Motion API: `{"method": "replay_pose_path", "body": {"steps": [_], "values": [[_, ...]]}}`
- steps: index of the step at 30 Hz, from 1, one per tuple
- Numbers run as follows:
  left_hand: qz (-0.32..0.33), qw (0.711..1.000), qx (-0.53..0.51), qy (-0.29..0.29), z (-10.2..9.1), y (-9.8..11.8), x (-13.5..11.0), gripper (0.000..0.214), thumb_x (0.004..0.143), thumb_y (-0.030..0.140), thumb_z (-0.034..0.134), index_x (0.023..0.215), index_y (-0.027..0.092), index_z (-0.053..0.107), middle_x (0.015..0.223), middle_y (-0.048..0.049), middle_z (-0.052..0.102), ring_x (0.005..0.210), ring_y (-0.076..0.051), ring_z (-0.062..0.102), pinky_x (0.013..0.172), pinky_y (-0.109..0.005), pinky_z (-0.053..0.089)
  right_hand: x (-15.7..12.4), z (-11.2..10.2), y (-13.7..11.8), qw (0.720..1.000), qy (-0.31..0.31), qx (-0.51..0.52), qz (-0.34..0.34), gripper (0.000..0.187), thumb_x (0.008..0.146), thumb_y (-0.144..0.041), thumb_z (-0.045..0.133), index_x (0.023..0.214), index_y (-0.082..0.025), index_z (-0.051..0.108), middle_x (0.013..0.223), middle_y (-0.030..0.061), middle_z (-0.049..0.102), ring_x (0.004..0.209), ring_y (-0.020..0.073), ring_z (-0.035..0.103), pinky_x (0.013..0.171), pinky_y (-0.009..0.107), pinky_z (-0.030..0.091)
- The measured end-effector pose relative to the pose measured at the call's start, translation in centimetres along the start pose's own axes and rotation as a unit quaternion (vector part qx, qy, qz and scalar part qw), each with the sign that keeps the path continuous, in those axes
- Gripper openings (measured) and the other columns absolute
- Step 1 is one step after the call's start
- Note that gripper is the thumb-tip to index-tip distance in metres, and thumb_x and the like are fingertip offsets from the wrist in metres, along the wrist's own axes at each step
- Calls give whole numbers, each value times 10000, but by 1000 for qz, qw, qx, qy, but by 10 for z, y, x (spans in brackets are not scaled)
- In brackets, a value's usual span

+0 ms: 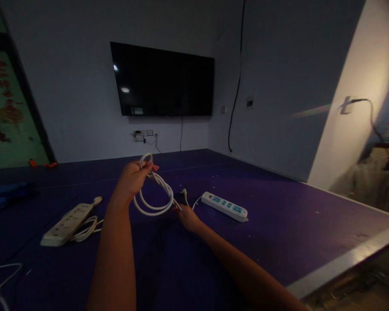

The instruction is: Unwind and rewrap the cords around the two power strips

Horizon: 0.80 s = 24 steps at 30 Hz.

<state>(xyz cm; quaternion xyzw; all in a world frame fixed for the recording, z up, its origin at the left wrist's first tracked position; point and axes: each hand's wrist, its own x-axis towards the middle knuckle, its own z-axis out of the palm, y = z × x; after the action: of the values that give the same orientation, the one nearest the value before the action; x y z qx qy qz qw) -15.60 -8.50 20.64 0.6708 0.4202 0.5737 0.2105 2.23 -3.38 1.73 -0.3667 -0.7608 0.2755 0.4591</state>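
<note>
A white power cord (154,211) hangs in loose coils between my two hands, above the purple surface. My left hand (134,178) is closed around the top of the loops, fingers pinching the cord. Lower and to the right, my right hand (188,217) grips the cord at the side of the coil. Just beyond my right hand is the cord's plug (184,192). A white power strip (224,207) with blue socket faces lies to the right of my right hand, and a length of cord runs from its left end toward that hand.
On the left lies a second power strip (66,224) with its cord bundled (86,229) beside it. A loose white cable (6,280) is at the lower left. Dark blue cloth (6,194) sits farther back. A television (165,82) hangs on the wall. The purple surface (278,224) has a pale right edge.
</note>
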Motion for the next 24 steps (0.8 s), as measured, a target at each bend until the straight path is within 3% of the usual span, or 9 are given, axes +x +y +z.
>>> {"method": "replay_pose_path", "body": {"steps": [4,10,17,20,24], "values": [[27,999,-14,27,-3,10,-4,221,763,300,576,613,182,689,704,-49,685,667,-162,592,654,-273,435,3,-1,5,1000,14,-2,5,184,759,-115,389,780,-167,565,637,0,544,579,129,500,563,237,396],[53,980,-111,155,15,20,-4,311,780,380,551,564,163,606,510,0,541,456,-103,478,451,-225,369,7,-8,9,1000,27,-4,8,170,754,-124,389,753,-174,551,613,-2,532,553,127,494,517,224,385],[132,936,-228,235,22,54,-24,260,807,330,530,599,173,540,571,18,526,513,-98,523,495,-224,473,6,-10,9,999,33,-12,-4,151,804,-181,409,682,-189,497,573,-13,488,527,118,451,497,226,355],[171,922,-256,234,23,71,-38,236,812,274,538,600,169,554,592,14,526,548,-97,536,513,-222,492,7,-9,6,999,33,-20,-9,170,829,-231,422,674,-187,475,565,-20,462,526,112,430,485,219,332],[187,920,-287,192,25,80,-44,228,803,253,563,594,162,575,589,2,541,546,-105,553,503,-227,498,4,-11,2,999,24,-32,-13,196,854,-263,418,683,-181,466,585,-20,464,551,108,431,506,213,338]]}}
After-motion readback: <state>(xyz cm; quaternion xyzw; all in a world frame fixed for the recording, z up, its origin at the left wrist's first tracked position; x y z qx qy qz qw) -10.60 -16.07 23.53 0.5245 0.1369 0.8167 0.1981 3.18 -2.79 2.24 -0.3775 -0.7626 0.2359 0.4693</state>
